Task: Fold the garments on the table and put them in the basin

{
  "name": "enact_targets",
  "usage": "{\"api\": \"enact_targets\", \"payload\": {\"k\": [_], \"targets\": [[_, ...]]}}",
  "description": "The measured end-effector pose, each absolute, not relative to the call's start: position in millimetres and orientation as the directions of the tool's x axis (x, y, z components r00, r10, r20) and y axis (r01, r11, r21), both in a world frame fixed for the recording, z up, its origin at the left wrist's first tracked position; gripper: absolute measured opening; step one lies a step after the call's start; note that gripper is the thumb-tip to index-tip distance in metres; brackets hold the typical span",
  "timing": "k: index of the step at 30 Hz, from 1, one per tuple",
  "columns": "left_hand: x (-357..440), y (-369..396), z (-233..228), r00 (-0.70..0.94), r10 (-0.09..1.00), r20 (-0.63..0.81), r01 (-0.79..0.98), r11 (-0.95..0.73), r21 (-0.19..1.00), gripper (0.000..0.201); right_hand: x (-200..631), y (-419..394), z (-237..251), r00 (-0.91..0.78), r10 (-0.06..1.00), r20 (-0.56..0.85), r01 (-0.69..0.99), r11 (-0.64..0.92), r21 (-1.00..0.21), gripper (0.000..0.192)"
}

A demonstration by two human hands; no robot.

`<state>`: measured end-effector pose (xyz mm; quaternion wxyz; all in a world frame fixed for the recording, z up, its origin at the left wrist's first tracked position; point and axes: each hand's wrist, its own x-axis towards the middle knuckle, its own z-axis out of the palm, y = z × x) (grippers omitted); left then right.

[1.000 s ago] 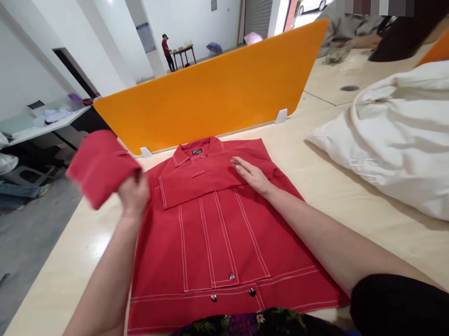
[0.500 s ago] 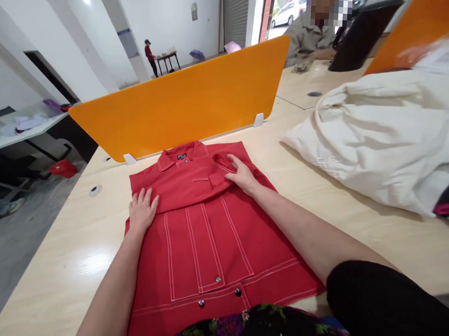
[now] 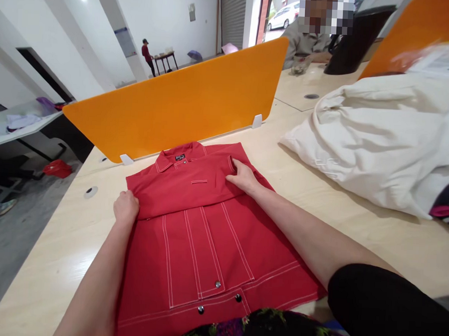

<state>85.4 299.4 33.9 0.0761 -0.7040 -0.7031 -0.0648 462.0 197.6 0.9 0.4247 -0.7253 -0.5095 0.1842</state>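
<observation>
A red jacket (image 3: 190, 246) with white stitching and silver snap buttons lies front up on the table, its collar at the far end. One sleeve (image 3: 181, 193) is laid flat across the chest. My left hand (image 3: 126, 206) is closed on the jacket's left edge, where the sleeve folds over; its fingertips are hidden. At the other end of that sleeve, my right hand (image 3: 244, 177) pinches the cuff, with the thumb below and the fingers partly inside the opening.
An orange divider (image 3: 175, 105) stands along the far edge of the pale wooden table (image 3: 55, 244). To the right lies a large cream cloth bag (image 3: 376, 146) with dark and striped cloth beside it. Beyond the divider a person (image 3: 306, 42) sits near a glass jar (image 3: 299, 65).
My left hand has gone from lying spread on the sleeve to gripping the jacket's left edge. The sleeve is now smoother, and its cuff has been drawn straighter to the right.
</observation>
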Motion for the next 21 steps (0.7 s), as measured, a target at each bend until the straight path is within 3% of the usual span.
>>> {"api": "enact_targets", "payload": {"k": [5, 9, 12, 14, 17, 19, 21], "targets": [[82, 296, 39, -0.152, 0.952, 0.267, 0.988, 0.147, 0.038, 0.033, 458, 201, -4, 0.367, 0.876, 0.313, 0.582, 0.046, -0.812, 0.078], [80, 290, 42, -0.216, 0.933, 0.289, 0.976, 0.2, 0.084, 0.032, 457, 199, -5, 0.386, 0.898, 0.21, 0.626, -0.087, -0.775, 0.081], [83, 288, 43, -0.121, 0.886, 0.449, 0.99, 0.077, 0.115, 0.034, 457, 198, -7, 0.44, 0.872, 0.215, 0.635, -0.133, -0.761, 0.08], [86, 289, 40, 0.096, 0.844, 0.528, 0.986, -0.151, 0.063, 0.037, 457, 198, -10, 0.447, 0.859, 0.249, 0.648, -0.119, -0.752, 0.073], [88, 292, 29, 0.39, 0.857, 0.337, 0.918, -0.389, -0.073, 0.047, 455, 201, -17, 0.4, 0.842, 0.361, 0.698, -0.025, -0.716, 0.06], [87, 295, 20, 0.382, 0.911, 0.157, 0.923, -0.367, -0.117, 0.054, 454, 202, -20, 0.34, 0.827, 0.448, 0.725, 0.073, -0.684, 0.056], [86, 297, 14, 0.318, 0.945, 0.074, 0.943, -0.306, -0.134, 0.059, 453, 201, -18, 0.283, 0.824, 0.49, 0.752, 0.127, -0.647, 0.05]]}}
